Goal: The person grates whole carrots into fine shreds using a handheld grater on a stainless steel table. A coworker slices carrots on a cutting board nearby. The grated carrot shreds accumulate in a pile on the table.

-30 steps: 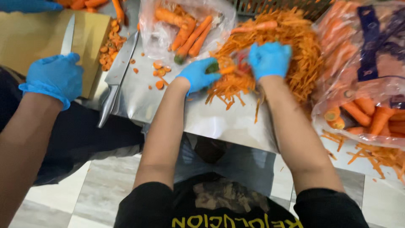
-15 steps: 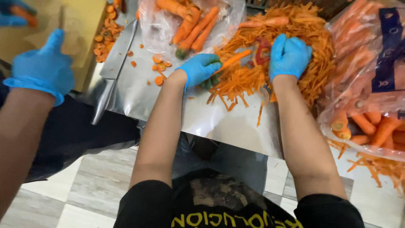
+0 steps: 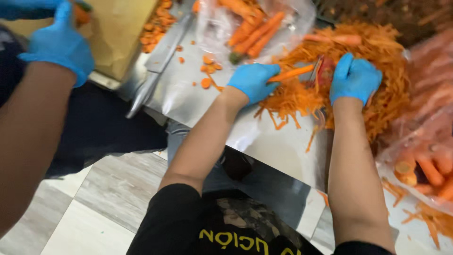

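Left hand: the blue-gloved left hand (image 3: pixel 252 81) has its fingers clenched around the thick end of a peeled orange carrot (image 3: pixel 291 73), which points toward the right hand and is tilted slightly upward.
Right hand: the blue-gloved right hand (image 3: pixel 355 78) is closed on a red-handled peeler (image 3: pixel 321 72), whose head meets the free tip of the carrot; the exact finger grip is hidden under the glove.
Carrot position: held just above the heap of orange carrot shavings (image 3: pixel 373 89), between the two hands, over the far part of the shiny steel worktop (image 3: pixel 278 146).
Surroundings, near: loose shavings trail off the heap toward the worktop's front edge; small orange carrot offcuts (image 3: pixel 206 71) lie left of the left hand.
Surroundings, far: a clear plastic bag of whole carrots (image 3: pixel 255 23) lies behind the left hand; a second clear bag of carrots (image 3: pixel 424 156) sits at the right edge, close against the heap.
Obstructions: the heap crowds the right hand on its far and right sides.
Co-worker: another person's blue-gloved hand (image 3: pixel 61 45) is at the upper left by a tan cutting board (image 3: pixel 122 28), well apart from the carrot.
Knife: a long steel knife (image 3: pixel 158 61) lies on the worktop beside the board, untouched.
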Demonstrator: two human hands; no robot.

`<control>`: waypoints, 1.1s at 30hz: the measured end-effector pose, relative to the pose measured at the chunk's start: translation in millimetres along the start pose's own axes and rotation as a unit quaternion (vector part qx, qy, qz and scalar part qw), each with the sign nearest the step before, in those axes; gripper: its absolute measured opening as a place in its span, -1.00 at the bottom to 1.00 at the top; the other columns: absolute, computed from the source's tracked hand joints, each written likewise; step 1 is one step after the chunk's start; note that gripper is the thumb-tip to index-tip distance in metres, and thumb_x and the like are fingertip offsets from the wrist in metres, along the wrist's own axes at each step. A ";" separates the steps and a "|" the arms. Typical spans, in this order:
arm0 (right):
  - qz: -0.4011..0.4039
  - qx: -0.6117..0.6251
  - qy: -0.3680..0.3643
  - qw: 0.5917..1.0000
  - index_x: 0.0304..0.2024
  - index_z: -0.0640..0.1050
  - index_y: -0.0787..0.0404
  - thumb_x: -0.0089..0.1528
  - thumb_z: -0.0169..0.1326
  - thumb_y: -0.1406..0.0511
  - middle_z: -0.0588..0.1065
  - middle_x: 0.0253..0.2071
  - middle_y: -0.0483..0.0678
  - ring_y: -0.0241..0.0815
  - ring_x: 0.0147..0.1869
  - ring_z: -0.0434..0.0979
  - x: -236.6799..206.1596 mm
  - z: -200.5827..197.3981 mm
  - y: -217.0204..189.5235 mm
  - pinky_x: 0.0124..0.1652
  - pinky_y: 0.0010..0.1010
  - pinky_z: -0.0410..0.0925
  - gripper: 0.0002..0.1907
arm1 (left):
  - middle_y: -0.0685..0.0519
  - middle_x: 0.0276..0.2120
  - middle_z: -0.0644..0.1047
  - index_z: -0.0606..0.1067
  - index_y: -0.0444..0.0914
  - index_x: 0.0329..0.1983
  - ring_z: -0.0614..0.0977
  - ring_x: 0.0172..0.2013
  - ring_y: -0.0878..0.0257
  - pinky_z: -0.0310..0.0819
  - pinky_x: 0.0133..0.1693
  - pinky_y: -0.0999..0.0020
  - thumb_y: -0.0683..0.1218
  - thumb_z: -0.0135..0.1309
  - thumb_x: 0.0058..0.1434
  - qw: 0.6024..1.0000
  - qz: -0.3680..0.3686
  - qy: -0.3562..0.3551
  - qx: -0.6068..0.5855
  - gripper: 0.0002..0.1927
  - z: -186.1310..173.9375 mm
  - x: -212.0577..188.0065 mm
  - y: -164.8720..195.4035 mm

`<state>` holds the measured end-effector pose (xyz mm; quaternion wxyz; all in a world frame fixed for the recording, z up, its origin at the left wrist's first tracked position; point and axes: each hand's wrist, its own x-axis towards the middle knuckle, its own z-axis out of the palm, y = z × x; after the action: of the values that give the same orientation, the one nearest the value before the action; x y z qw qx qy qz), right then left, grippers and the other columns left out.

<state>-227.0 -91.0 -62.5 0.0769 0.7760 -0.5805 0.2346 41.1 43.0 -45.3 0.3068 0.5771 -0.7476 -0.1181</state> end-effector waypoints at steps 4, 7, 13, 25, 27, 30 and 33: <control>0.032 0.080 -0.059 0.995 -0.36 0.61 0.36 0.53 -0.18 -0.04 0.53 -0.31 0.35 0.40 -0.22 0.53 -1.8 2.1 -25.2 -0.18 0.15 0.35 -0.33 | -0.13 -0.20 0.65 0.59 -0.11 -0.13 0.65 -0.17 -0.14 0.54 -0.14 -0.02 0.00 0.18 0.32 0.988 -0.057 0.141 -0.037 -0.86 -17.9 2.4 -20.3; 0.010 0.027 -0.139 0.990 -0.32 0.65 0.31 0.47 -0.23 -0.06 0.55 -0.29 0.34 0.42 -0.20 0.54 0.9 -6.6 -32.7 -0.15 0.15 0.36 -0.32 | -0.12 -0.18 0.65 0.58 -0.22 -0.02 0.73 -0.19 0.00 0.62 -0.12 0.15 -0.09 0.15 0.26 0.926 -0.089 0.337 -0.142 -0.76 -56.3 4.3 -51.8; 0.007 0.042 -0.196 0.980 -0.25 0.68 0.24 0.47 -0.29 -0.08 0.58 -0.18 0.29 0.39 -0.11 0.56 -0.3 -18.3 -38.0 -0.05 0.12 0.38 -0.31 | -0.11 -0.18 0.63 0.59 -0.16 -0.08 0.63 -0.13 -0.16 0.51 -0.13 -0.01 0.05 0.22 0.20 0.884 -0.287 0.333 0.161 -0.71 -148.5 11.0 -92.3; 0.017 0.039 -0.235 0.971 -0.25 0.69 0.20 0.44 -0.29 -0.09 0.59 -0.18 0.26 0.36 -0.11 0.57 -0.4 -20.4 -34.7 -0.07 0.12 0.38 -0.33 | -0.09 -0.22 0.63 0.63 -0.15 -0.29 0.69 -0.16 -0.04 0.58 -0.15 0.06 -0.03 0.09 0.15 0.912 -0.296 0.089 0.271 -0.84 -48.1 78.9 -15.7; 0.015 0.054 -0.218 0.974 -0.25 0.69 0.17 0.41 -0.28 -0.08 0.59 -0.19 0.25 0.35 -0.11 0.57 -2.3 -20.2 -33.7 -0.07 0.11 0.38 -0.36 | -0.11 -0.13 0.63 0.63 -0.15 -0.19 0.69 -0.09 -0.06 0.58 -0.08 0.04 -0.07 0.03 0.25 0.906 -0.324 0.053 0.266 -0.81 -44.6 77.5 -21.2; 0.022 0.058 -0.233 0.971 -0.29 0.69 0.17 0.41 -0.29 -0.06 0.60 -0.20 0.22 0.33 -0.11 0.58 -4.9 -18.6 -35.6 -0.06 0.12 0.38 -0.36 | -0.16 -0.09 0.60 0.59 -0.17 -0.08 0.65 -0.07 -0.12 0.53 -0.05 -0.02 -0.07 0.04 0.17 0.920 -0.326 -0.007 0.220 -0.73 -50.5 69.1 -35.6; 0.000 0.034 -0.203 0.979 -0.32 0.70 0.14 0.41 -0.28 -0.05 0.61 -0.23 0.19 0.31 -0.14 0.59 -4.9 -14.9 -37.3 -0.08 0.13 0.37 -0.37 | -0.22 -0.06 0.60 0.56 -0.20 0.00 0.64 -0.03 -0.15 0.50 0.00 -0.03 -0.07 0.04 0.17 0.923 -0.318 -0.046 0.213 -0.66 -59.6 62.7 -45.3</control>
<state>-197.2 -69.2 -45.9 -0.0683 0.8097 -0.5756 0.0918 103.3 -18.9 -2.4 0.0885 0.8304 -0.5451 -0.0738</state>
